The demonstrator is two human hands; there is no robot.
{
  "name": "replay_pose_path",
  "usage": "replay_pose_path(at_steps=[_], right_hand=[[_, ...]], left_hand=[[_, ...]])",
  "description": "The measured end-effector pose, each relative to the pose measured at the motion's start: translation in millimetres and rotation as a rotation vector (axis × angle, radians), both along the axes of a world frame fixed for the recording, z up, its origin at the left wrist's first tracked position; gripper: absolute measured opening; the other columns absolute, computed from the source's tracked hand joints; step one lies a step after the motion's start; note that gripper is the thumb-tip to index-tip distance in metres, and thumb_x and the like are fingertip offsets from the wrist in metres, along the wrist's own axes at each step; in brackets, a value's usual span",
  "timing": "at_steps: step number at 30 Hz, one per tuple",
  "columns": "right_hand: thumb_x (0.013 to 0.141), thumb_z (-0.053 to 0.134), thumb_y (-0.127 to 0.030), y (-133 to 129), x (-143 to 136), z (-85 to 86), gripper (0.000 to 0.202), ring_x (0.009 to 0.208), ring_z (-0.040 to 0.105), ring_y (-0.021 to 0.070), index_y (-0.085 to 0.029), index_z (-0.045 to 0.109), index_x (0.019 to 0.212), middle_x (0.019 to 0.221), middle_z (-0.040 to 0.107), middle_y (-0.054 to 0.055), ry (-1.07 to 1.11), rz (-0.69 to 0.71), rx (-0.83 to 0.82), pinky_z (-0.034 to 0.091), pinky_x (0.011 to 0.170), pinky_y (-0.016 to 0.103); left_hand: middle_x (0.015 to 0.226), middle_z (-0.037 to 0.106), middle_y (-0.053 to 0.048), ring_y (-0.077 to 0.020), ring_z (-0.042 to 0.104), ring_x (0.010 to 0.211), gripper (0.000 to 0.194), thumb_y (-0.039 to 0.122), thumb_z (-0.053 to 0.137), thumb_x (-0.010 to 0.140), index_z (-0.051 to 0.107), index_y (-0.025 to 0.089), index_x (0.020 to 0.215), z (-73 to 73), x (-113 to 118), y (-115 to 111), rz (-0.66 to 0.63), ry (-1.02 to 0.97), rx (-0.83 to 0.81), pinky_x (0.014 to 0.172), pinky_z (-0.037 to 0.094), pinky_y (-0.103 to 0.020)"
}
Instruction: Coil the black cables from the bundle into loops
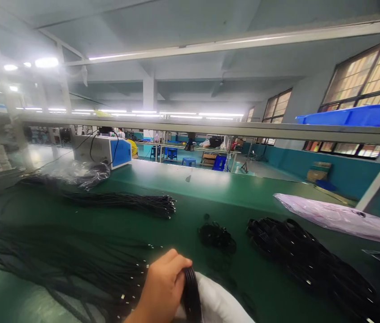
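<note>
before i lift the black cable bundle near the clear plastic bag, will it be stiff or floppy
The black cable bundle will likely sag, since its strands look long and thin. It may splay, because the tips end unevenly. It seems unlikely to roll, lying low and spread along the table.

A grey machine housing [101,151] with a blue end panel [121,152] stands on the green workbench [230,177]. A blue plastic bin [354,116] sits at the right, along the shelf rail [183,124]. Beyond the bench, a blue stool [189,161] stands on the floor. Stacked cartons [318,172] are positioned near the teal wall [282,160].
</note>
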State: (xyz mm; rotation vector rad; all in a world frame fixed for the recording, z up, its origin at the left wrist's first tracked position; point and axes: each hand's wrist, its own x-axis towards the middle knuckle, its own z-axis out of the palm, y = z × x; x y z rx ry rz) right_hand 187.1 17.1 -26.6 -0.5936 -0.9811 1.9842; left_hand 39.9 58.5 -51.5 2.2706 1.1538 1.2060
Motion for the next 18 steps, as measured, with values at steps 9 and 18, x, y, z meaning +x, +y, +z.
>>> replay_pose_path(at_steps=[9, 18], right_hand=[[0.077, 0.067, -0.029, 5, 2, -29.5, 0.037, 0.071, 0.061, 0.0154, -0.014, 0.055, 0.109, 0.083, 0.059, 0.004, 0.075, -0.001, -0.056, 0.047, 0.066, 0.028], [0.085, 0.055, -0.041, 11, 3, -33.9, 0.039, 0.072, 0.059, 0.0162, -0.005, 0.061, 0.098, 0.083, 0.061, 0.008, 0.334, 0.084, -0.370, 0.043, 0.059, 0.025]], left_hand=[[0.081, 0.060, -0.006, -0.0191, 0.059, 0.076, 0.033, 0.003, 0.039, 0.079, 0.066, 0.016, 0.092, -5.6, 5, -2, 0.032, 0.108, -0.034, 0.067, 0.044, -0.028], [0.111, 0.062, -0.004, -0.0205, 0.057, 0.097, 0.039, 0.018, 0.056, 0.076, 0.063, 0.023, 0.113, 27.9, -17, 7, -0.201, -0.093, -0.586, 0.085, 0.044, -0.032]])
